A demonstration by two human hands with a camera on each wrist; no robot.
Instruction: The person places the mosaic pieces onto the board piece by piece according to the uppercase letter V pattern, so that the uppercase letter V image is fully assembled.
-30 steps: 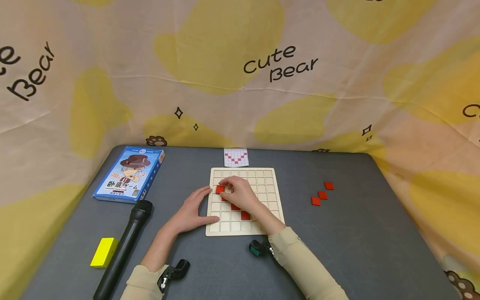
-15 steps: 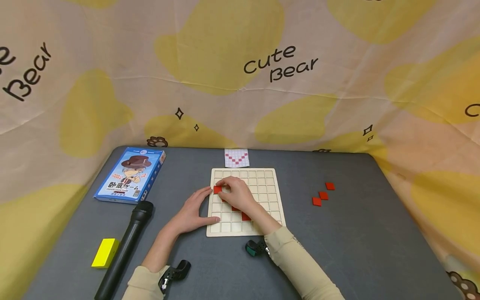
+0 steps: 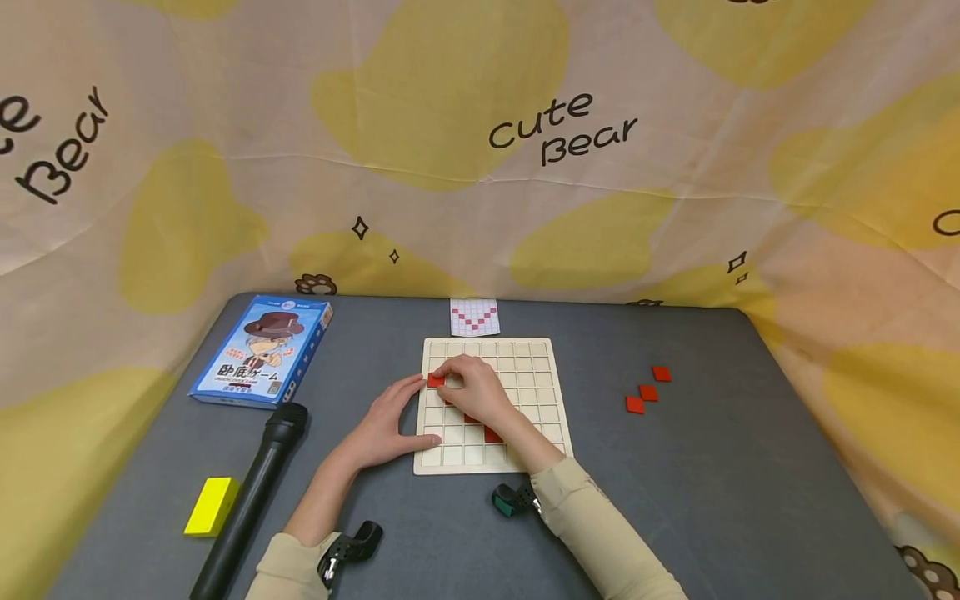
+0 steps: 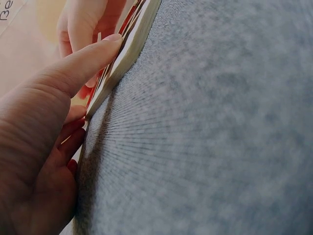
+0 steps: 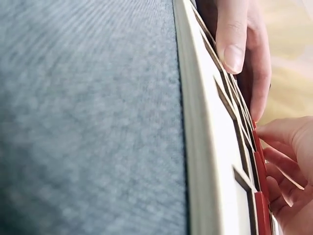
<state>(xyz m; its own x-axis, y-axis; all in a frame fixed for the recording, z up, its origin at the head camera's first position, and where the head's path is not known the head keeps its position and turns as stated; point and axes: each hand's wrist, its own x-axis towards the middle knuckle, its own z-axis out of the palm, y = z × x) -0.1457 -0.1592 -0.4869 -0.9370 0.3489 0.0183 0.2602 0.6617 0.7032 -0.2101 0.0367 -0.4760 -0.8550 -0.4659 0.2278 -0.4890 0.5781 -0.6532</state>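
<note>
Head view: A person in beige sleeves works with two bare hands over a pale wooden square board [image 3: 538, 375] divided into a grid, lying on a dark grey tabletop [image 3: 750, 467]. The right hand [image 3: 480, 390], fingers bent, pinches a small red square tile [image 3: 433, 380] between thumb and forefinger at the board's left edge, toward its upper corner. The left hand [image 3: 386, 421] spreads open along that edge, thumb resting on the board, gripping nothing. Other red tiles [image 3: 492, 435] step diagonally down the grid, partly hidden by the right hand; three loose red tiles [image 3: 648, 392] lie well apart at right. A white card with a pink checked pattern [image 3: 474, 317] sits just beyond the board. At left are a blue cardboard box with a cartoon figure [image 3: 261, 350], a black microphone [image 3: 255, 492] and a yellow block [image 3: 212, 507].

Left wrist view: The left thumb reaches over the board's side, its tip on the board; the right hand appears behind.

Right wrist view: The right thumb meets the edge of the pinched tile, a left fingertip just beside it, above the grid's raised dividers.
</note>
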